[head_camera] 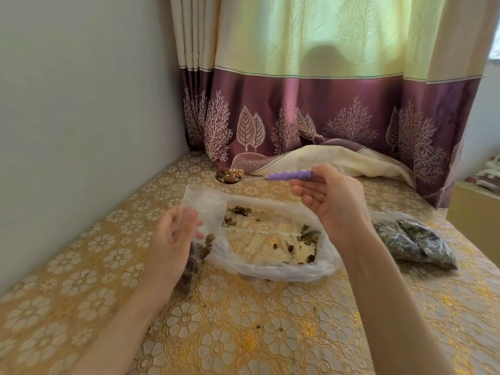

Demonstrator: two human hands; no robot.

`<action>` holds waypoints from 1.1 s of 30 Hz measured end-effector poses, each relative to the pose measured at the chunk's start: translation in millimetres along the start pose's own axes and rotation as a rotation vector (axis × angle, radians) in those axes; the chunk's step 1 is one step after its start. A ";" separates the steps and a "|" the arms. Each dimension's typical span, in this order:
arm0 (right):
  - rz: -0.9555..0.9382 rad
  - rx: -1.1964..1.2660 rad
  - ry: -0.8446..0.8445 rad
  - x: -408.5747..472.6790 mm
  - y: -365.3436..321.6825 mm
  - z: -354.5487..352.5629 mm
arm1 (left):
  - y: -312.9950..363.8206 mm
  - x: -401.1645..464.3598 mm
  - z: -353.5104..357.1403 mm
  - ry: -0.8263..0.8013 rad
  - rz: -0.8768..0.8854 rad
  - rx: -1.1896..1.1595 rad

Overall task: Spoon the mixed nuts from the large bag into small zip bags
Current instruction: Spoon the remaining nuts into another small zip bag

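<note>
Holding a spoon [267, 176] by its ribbed purple handle, the right hand [331, 201] pinches the handle's end between thumb and curled forefinger, palm turned up, the remaining fingers loosely extended beneath. Spoon bowl: heaped with mixed nuts [230, 175], raised above the bench [243, 334] and beyond the far left corner of the large bag [273, 239]. Left hand [173, 239]: fingers curled round a small clear zip bag [201, 212], held upright just beside the large bag's left edge, mouth uppermost; its lower part carries dark nuts and raisins, partly hidden behind the palm. Whether the small bag's mouth is parted cannot be told. Large bag: translucent plastic, lying flat and open on the bench between the two hands, nearly emptied; scattered nuts, seeds and pale crumbs lie along its far and right sides. Filled bags [416, 239]: a cluster of dark packed zip bags, lying on the bench to the right of the large bag, near but apart from it. Bench cover: gold and white floral pattern. Backdrop: a curtain [324, 90], cream above and purple below with leaf and tree motifs, its hem bunched on the bench's far end; a grey wall [81, 104] along the left.
</note>
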State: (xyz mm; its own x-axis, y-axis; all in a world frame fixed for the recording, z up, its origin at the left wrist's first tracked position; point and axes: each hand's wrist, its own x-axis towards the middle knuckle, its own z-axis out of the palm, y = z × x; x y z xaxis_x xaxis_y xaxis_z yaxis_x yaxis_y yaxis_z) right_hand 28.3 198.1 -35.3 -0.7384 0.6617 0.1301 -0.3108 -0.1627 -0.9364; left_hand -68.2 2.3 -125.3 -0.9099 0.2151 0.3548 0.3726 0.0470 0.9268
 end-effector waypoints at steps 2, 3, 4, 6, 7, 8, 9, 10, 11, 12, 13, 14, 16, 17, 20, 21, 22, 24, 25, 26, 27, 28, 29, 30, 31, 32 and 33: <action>-0.039 -0.037 -0.094 -6.0 -0.4 6.7 | -0.7 0.4 -0.3 -0.005 -0.018 -0.020; -0.062 -0.064 -0.145 -9.1 0.0 9.7 | -0.7 0.6 -0.4 -0.005 -0.018 -0.028; -0.089 -0.089 -0.194 -11.9 0.7 12.5 | -0.4 0.6 -0.5 -0.005 -0.016 -0.034; -0.144 -0.131 -0.270 -15.8 2.2 16.6 | 0.0 0.5 -0.3 -0.010 -0.018 -0.054; -0.167 -0.144 -0.300 -16.9 2.9 17.7 | -0.4 0.9 -0.6 -0.011 -0.025 -0.070; -0.183 -0.155 -0.327 -17.2 3.4 18.7 | -0.8 1.3 -0.8 -0.011 -0.035 -0.088; -0.192 -0.163 -0.348 -17.3 3.6 19.2 | -1.3 1.7 -0.7 -0.010 -0.045 -0.100; -0.195 -0.168 -0.361 -17.0 3.8 19.3 | -1.2 1.6 -0.3 -0.010 -0.044 -0.100; -0.194 -0.165 -0.362 -16.5 4.0 19.0 | -0.7 1.0 0.4 -0.011 -0.028 -0.087; -0.194 -0.154 -0.348 -15.8 4.4 18.4 | 0.1 -0.1 1.1 -0.010 -0.008 -0.069; -0.194 -0.136 -0.321 -15.3 4.3 17.7 | 0.9 -1.2 1.9 -0.007 0.007 -0.056; -0.193 -0.114 -0.288 -14.9 3.9 16.3 | 1.9 -2.2 2.2 -0.008 0.013 -0.052; -0.194 -0.063 -0.225 -14.6 0.7 13.0 | 3.7 -3.4 2.5 -0.017 0.023 -0.042; -0.191 -0.041 -0.198 -14.4 -2.2 11.1 | 4.5 -3.5 2.8 -0.023 0.028 -0.029; -0.147 -0.004 -0.091 -10.9 -9.8 5.3 | 8.8 -7.6 4.3 -0.053 0.043 -0.005; -0.124 -0.008 -0.044 -9.6 -11.4 3.0 | 10.7 -9.5 5.2 -0.076 0.045 -0.005; -0.103 -0.023 0.006 -8.0 -11.4 -0.1 | 11.7 -11.0 6.2 -0.099 0.045 -0.011; -0.080 -0.081 0.105 -8.2 -7.8 -10.4 | 11.6 -13.5 8.3 -0.127 0.058 -0.014; -0.078 -0.114 0.143 -10.6 -4.8 -17.3 | 11.4 -14.2 8.7 -0.132 0.070 -0.008; -0.079 -0.151 0.165 -14.9 -1.1 -24.8 | 12.1 -15.2 9.1 -0.137 0.081 -0.002; -0.080 -0.194 0.174 -20.5 3.7 -32.6 | 12.9 -15.7 9.7 -0.144 0.087 -0.001; -0.079 -0.239 0.175 -26.5 9.4 -40.1 | 13.5 -16.2 10.5 -0.157 0.091 -0.001; -0.072 -0.275 0.174 -33.1 14.8 -45.9 | 13.1 -16.7 11.8 -0.173 0.094 0.008; -0.062 -0.298 0.173 -39.0 20.4 -50.7 | 12.1 -17.3 13.4 -0.190 0.099 0.027; -0.053 -0.304 0.169 -44.5 25.1 -54.0 | 10.8 -17.8 15.1 -0.204 0.107 0.045; -0.051 -0.302 0.159 -49.2 29.4 -56.5 | 9.6 -18.8 16.5 -0.214 0.113 0.054; -0.057 -0.296 0.138 -53.7 33.2 -58.3 | 8.7 -19.5 17.6 -0.223 0.116 0.053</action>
State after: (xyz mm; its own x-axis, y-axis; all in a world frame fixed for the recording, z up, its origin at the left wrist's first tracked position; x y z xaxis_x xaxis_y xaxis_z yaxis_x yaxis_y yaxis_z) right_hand 92.5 199.9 -92.4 -0.6303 0.7601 0.1584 -0.1471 0.0834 -0.9856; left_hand -44.0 15.7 -126.3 -0.8000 0.4315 0.4170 0.4863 0.0591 0.8718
